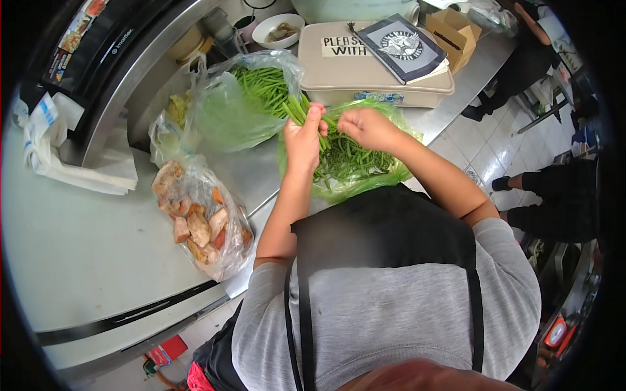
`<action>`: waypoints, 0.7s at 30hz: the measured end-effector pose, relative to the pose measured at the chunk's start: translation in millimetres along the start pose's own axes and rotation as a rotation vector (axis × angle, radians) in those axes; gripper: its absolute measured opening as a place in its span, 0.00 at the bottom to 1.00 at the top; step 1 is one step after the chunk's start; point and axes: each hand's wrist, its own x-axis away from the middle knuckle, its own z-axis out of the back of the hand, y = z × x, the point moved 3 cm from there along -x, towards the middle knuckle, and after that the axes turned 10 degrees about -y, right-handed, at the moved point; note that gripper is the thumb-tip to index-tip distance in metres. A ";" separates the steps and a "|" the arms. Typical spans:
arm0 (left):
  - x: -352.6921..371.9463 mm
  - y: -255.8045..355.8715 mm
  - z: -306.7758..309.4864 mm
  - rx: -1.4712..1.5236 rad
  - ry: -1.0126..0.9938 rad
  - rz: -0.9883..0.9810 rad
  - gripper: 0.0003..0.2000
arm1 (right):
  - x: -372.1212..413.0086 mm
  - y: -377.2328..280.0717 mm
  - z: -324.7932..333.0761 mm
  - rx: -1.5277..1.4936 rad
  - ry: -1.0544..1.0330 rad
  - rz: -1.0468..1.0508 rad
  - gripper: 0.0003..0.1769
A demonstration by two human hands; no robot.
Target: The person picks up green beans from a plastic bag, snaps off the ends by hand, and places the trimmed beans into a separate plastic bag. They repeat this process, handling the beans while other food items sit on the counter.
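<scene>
My left hand (304, 140) is closed around a small bunch of green beans (297, 111), their long ends poking out past the thumb. Close beside it, my right hand (370, 129) has its fingers curled in a pinch at the bunch's right side; what lies between the fingertips is hidden. Below both hands, an open green plastic bag (339, 190) holds a heap of thin green pieces (355, 159). To the left, a clear plastic bag (228, 117) contains more long green beans (262, 85).
A bag of brown and orange chunks (202, 225) lies at left, near a leafy bag (177, 111). Behind stand a lidded beige box (326, 72) with a notebook (403, 45) on it, a white bowl (277, 29) and a cardboard box (454, 36). Other people (554, 195) stand at right.
</scene>
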 end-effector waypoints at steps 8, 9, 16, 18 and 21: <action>18.7 -18.3 -30.3 -0.082 -0.229 -0.094 0.07 | -7.7 31.7 0.9 -0.695 0.184 -0.228 0.08; 17.7 -18.5 -27.8 -0.074 -0.189 -0.049 0.07 | -5.6 28.7 2.8 -0.798 0.197 -0.238 0.07; 6.4 -37.6 17.9 0.026 0.104 0.104 0.07 | 4.1 53.5 19.4 -0.110 -0.064 -0.286 0.09; 7.2 -46.6 21.4 0.156 0.094 0.191 0.07 | 5.2 63.2 7.8 0.379 -0.161 -0.420 0.11; 8.4 -51.3 20.9 0.244 0.087 0.266 0.07 | 5.6 84.4 -11.3 0.666 -0.195 -0.545 0.11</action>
